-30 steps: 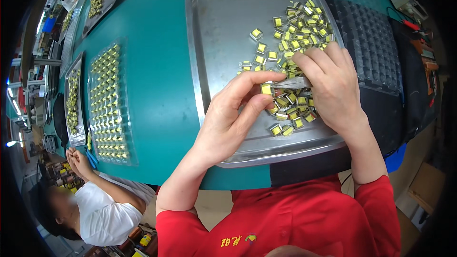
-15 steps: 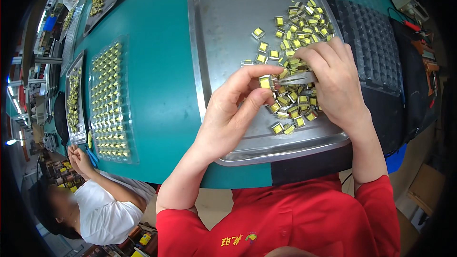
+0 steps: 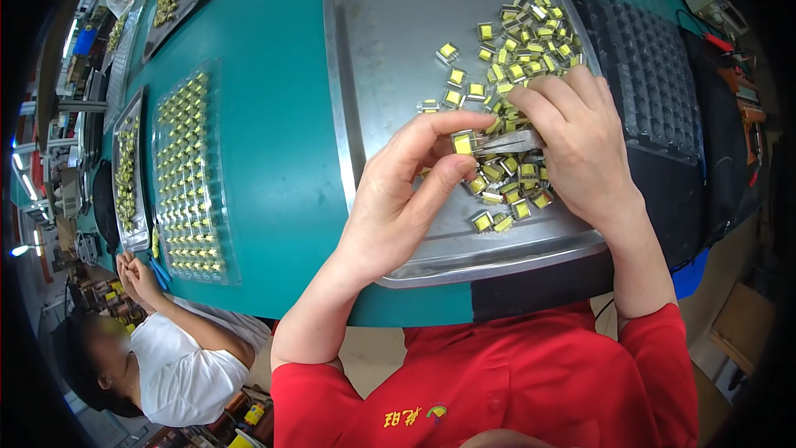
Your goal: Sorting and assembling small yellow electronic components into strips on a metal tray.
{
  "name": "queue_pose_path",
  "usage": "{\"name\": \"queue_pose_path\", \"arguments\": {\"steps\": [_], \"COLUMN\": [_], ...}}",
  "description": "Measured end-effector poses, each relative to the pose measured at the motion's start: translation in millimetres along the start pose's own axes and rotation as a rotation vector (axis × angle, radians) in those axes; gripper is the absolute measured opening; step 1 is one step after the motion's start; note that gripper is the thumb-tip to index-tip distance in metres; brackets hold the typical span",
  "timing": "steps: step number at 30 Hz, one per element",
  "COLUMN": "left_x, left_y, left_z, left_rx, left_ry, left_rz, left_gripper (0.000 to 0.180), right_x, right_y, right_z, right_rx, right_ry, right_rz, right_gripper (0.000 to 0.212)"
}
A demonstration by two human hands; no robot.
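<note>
Between its thumb and index finger, my left hand [image 3: 406, 187] pinches a small yellow-taped transformer [image 3: 463, 143]. Its pins point to the right. My right hand [image 3: 576, 137] is wrapped round needle-nose pliers [image 3: 516, 142]; only the grey jaws show, the handles being hidden in the palm. The tips of the jaws reach the pin side of the transformer. Beneath both hands is a shallow metal tray [image 3: 390, 33], with a heap of similar yellow transformers [image 3: 531, 54] along its right half. Part of that heap is hidden behind my hands.
A clear blister tray [image 3: 647, 75] lies on a black mat at the right. To the left, another blister tray [image 3: 191, 182] holds rows of yellow parts. A metal tray of parts [image 3: 128, 174] stands beyond it. A co-worker in white [image 3: 182, 357] sits at lower left.
The plier tips have shifted slightly left, from the pins' ends to close against the transformer. My right hand has moved a little left with them. My left hand stays nearly still.
</note>
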State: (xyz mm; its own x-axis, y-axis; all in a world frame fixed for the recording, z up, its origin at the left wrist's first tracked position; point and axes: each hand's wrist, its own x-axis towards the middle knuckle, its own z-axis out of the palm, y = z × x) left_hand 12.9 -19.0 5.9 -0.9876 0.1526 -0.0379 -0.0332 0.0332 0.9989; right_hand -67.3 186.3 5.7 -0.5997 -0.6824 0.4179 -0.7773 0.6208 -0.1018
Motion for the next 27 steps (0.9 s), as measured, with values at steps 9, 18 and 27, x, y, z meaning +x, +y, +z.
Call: {"name": "queue_pose_path", "arguments": {"steps": [9, 18, 27], "left_x": [1.2, 0.0, 1.0], "left_y": [-0.2, 0.0, -0.7], "left_z": [2.3, 4.5, 4.2], "left_rx": [0.048, 0.139, 0.130], "left_ry": [0.011, 0.029, 0.071], "left_rz": [-0.008, -0.004, 0.011], "left_gripper": [0.029, 0.028, 0.027], "right_x": [-0.9, -0.3, 0.5], "right_y": [1.6, 1.4, -2.3], "right_z": [1.0, 3.5, -2.5], "right_rx": [-0.048, -0.128, -0.072], "right_ry": [0.031, 0.092, 0.019], "right_rz": [-0.029, -0.056, -0.034], "right_gripper": [0.029, 0.021, 0.028]}}
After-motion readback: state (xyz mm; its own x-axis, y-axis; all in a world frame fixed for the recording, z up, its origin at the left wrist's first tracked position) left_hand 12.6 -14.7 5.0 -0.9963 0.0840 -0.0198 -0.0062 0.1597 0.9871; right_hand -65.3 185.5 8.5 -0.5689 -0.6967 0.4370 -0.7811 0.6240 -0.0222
